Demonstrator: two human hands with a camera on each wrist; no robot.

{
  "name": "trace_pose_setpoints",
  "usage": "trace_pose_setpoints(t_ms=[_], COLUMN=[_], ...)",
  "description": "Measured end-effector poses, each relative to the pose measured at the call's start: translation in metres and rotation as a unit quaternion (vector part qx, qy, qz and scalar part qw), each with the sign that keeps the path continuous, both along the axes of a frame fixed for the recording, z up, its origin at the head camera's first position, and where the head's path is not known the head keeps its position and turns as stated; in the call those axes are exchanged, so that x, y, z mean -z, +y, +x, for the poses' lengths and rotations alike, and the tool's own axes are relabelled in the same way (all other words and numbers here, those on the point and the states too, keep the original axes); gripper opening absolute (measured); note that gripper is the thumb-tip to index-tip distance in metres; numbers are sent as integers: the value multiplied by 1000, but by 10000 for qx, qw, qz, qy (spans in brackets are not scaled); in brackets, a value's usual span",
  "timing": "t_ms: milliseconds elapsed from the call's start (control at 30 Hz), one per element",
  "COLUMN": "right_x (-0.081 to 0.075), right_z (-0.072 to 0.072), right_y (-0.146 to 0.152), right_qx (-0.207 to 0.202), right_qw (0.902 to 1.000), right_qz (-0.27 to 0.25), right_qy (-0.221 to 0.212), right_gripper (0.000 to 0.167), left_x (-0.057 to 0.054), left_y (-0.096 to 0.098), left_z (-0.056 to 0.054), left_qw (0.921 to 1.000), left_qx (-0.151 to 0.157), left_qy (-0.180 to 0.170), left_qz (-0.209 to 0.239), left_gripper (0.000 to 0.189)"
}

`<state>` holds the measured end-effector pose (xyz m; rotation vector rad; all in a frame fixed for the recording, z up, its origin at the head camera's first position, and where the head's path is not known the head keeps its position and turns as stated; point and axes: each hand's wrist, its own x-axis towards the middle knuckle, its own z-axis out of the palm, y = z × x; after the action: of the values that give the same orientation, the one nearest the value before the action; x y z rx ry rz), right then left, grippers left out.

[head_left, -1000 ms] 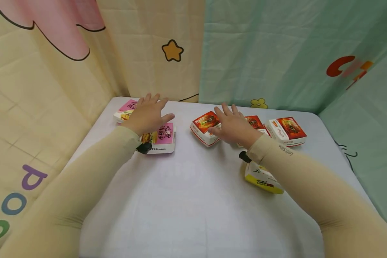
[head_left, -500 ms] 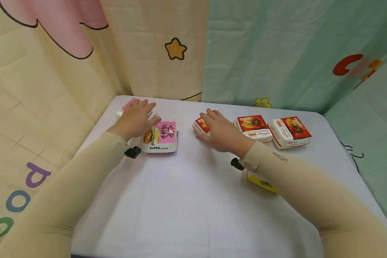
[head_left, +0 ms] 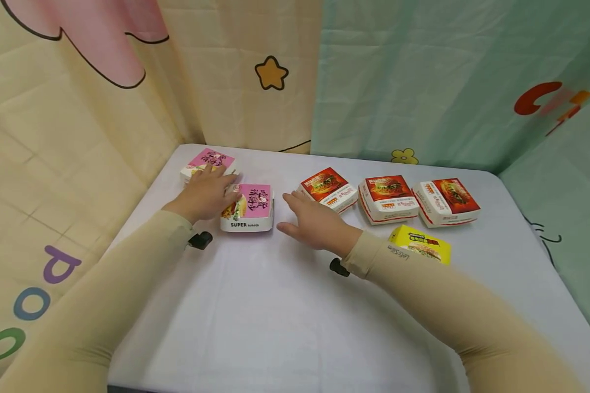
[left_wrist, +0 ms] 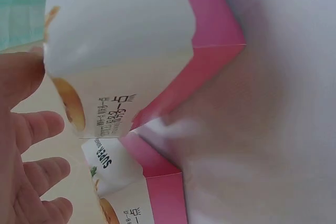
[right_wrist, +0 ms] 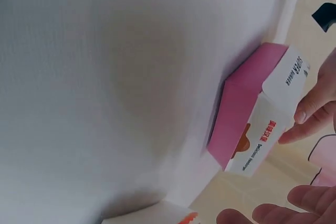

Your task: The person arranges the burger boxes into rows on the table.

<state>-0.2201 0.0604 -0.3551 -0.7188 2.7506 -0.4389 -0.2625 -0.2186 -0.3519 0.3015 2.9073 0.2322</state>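
My left hand [head_left: 201,194] is over the left side of the nearer pink-and-white burger box [head_left: 248,213], fingers extended. In the left wrist view its thumb [left_wrist: 20,77] is at the edge of that box [left_wrist: 121,30]; whether it presses there I cannot tell. Behind the hand lies a second pink burger box [head_left: 211,158], partly covered. My right hand [head_left: 319,224] hovers between the nearer pink box and a red burger box [head_left: 326,185], its fingers straight and holding nothing. The right wrist view shows the pink box [right_wrist: 257,114] a short way from the right fingers.
Two more red-and-white burger boxes, one in the middle [head_left: 388,199] and one at the right [head_left: 447,202], stand along the back. A yellow box [head_left: 423,244] lies partly behind the right sleeve. Printed curtains [head_left: 403,82] enclose the white table [head_left: 255,316].
My right hand has moved left and nearer, away from the red boxes and towards the nearer pink box. The left hand has shifted left and lower beside that box. The boxes keep their places.
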Motion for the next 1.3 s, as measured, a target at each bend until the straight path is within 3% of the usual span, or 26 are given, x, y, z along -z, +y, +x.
trace_pose_setpoints(t_ms=[433, 700, 867, 1300], right_x=[24, 34, 36, 39], right_z=[-5, -7, -6, -4], right_y=[-13, -19, -20, -21], right_qx=[115, 152, 136, 167], right_qw=[9994, 9988, 9991, 9994], right_qz=[-155, -124, -10, -44], right_qy=[-300, -449, -404, -285], right_gripper=[83, 84, 85, 81], left_x=[13, 13, 12, 21], left_y=[-1, 4, 12, 16], left_z=[1, 7, 13, 27], left_qw=[10000, 9997, 9996, 9988], left_qx=[42, 128, 107, 37], left_qy=[25, 222, 271, 406], left_qz=[8, -18, 22, 272], left_gripper=[72, 72, 73, 65])
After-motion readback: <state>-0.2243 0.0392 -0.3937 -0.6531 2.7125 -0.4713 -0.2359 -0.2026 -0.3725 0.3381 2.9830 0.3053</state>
